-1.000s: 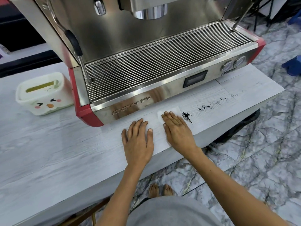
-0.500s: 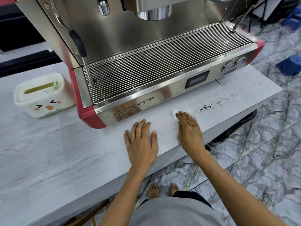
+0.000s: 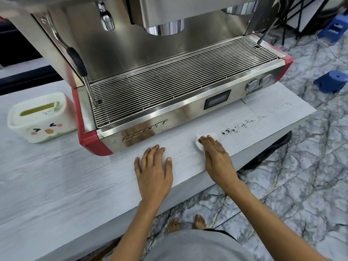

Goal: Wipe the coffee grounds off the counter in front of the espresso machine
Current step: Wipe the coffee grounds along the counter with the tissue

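Observation:
A steel and red espresso machine point(image 3: 169, 87) stands on the pale wood-grain counter point(image 3: 56, 185). Dark coffee grounds point(image 3: 235, 129) lie scattered in a streak on the counter in front of the machine's right half. My right hand point(image 3: 216, 159) presses a white tissue point(image 3: 207, 137) flat on the counter with straight fingers, just left of the grounds. The tissue is mostly hidden under the fingers. My left hand point(image 3: 153, 170) rests flat on the counter, fingers spread, holding nothing, in front of the machine's nameplate.
A white tissue box point(image 3: 40, 117) with a cartoon face sits left of the machine. The counter's front edge runs just behind my wrists. Blue plastic stools point(image 3: 331, 81) stand on the marble floor at the right. My bare feet point(image 3: 186, 223) show below.
My right hand has slid the tissue to the right along the counter, over the nearest clump of grounds, which no longer shows. My left hand has stayed in place.

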`<control>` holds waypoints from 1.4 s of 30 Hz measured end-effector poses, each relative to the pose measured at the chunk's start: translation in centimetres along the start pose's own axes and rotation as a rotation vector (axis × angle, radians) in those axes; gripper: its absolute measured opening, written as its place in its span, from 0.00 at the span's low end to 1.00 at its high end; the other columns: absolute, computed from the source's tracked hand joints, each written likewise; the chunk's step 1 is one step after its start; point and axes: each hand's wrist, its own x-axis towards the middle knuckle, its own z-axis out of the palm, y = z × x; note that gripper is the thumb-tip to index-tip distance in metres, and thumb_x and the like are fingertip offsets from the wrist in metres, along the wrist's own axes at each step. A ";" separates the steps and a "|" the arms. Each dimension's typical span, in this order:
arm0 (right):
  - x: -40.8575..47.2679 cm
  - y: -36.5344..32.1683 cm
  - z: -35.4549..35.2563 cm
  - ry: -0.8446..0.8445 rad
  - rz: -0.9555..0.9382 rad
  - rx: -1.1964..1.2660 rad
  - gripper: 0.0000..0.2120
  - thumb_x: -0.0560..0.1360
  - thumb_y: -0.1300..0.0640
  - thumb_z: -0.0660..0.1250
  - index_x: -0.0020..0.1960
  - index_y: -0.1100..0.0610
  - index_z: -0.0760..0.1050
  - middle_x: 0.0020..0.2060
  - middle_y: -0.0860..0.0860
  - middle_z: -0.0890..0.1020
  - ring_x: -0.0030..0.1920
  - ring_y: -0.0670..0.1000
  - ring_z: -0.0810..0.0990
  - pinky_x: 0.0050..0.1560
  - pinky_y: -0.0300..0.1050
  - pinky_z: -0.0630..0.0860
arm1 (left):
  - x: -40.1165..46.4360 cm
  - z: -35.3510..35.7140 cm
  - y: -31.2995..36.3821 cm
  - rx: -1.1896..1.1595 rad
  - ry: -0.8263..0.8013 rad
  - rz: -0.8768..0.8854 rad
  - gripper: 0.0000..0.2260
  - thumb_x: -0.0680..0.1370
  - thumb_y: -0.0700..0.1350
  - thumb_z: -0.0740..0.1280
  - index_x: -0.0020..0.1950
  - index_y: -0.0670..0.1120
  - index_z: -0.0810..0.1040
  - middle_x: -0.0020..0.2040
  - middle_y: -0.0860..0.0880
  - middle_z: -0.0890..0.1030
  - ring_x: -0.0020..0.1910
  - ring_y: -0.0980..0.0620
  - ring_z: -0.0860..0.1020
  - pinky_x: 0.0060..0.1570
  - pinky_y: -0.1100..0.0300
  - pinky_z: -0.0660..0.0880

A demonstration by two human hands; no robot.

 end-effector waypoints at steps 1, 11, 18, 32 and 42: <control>-0.3 -0.3 0.0 -0.012 -0.040 0.005 0.17 0.79 0.65 0.57 0.66 0.62 0.73 0.65 0.57 0.76 0.70 0.55 0.70 0.72 0.52 0.63 | 0.0 0.0 0.0 -0.004 0.003 -0.002 0.21 0.82 0.58 0.50 0.71 0.55 0.69 0.75 0.56 0.67 0.77 0.53 0.59 0.77 0.44 0.49; -2.1 -0.5 1.7 -0.089 -0.144 -0.094 0.19 0.80 0.55 0.57 0.67 0.61 0.73 0.68 0.55 0.74 0.72 0.52 0.66 0.73 0.54 0.62 | 0.1 0.0 0.3 -0.016 0.003 -0.023 0.22 0.81 0.59 0.50 0.71 0.54 0.70 0.75 0.55 0.67 0.77 0.53 0.59 0.77 0.43 0.48; -1.7 0.6 1.4 -0.105 -0.163 -0.122 0.20 0.81 0.55 0.55 0.69 0.60 0.71 0.69 0.54 0.73 0.73 0.51 0.65 0.73 0.52 0.62 | 0.1 0.2 1.0 -0.030 0.015 -0.043 0.23 0.81 0.60 0.49 0.71 0.53 0.70 0.75 0.54 0.67 0.77 0.51 0.58 0.77 0.42 0.48; 0.0 3.3 0.2 -0.104 -0.093 -0.168 0.21 0.81 0.53 0.54 0.70 0.60 0.70 0.70 0.54 0.72 0.73 0.50 0.64 0.74 0.51 0.60 | 0.8 1.9 4.4 0.001 -0.074 0.016 0.24 0.81 0.59 0.49 0.74 0.53 0.67 0.78 0.53 0.62 0.79 0.51 0.54 0.78 0.43 0.43; 1.3 5.2 -0.8 -0.099 -0.063 -0.147 0.20 0.81 0.54 0.55 0.69 0.61 0.71 0.69 0.55 0.73 0.73 0.52 0.66 0.73 0.54 0.62 | 0.9 2.5 4.7 0.027 -0.040 0.024 0.22 0.82 0.58 0.51 0.74 0.52 0.68 0.78 0.53 0.64 0.79 0.50 0.56 0.78 0.43 0.45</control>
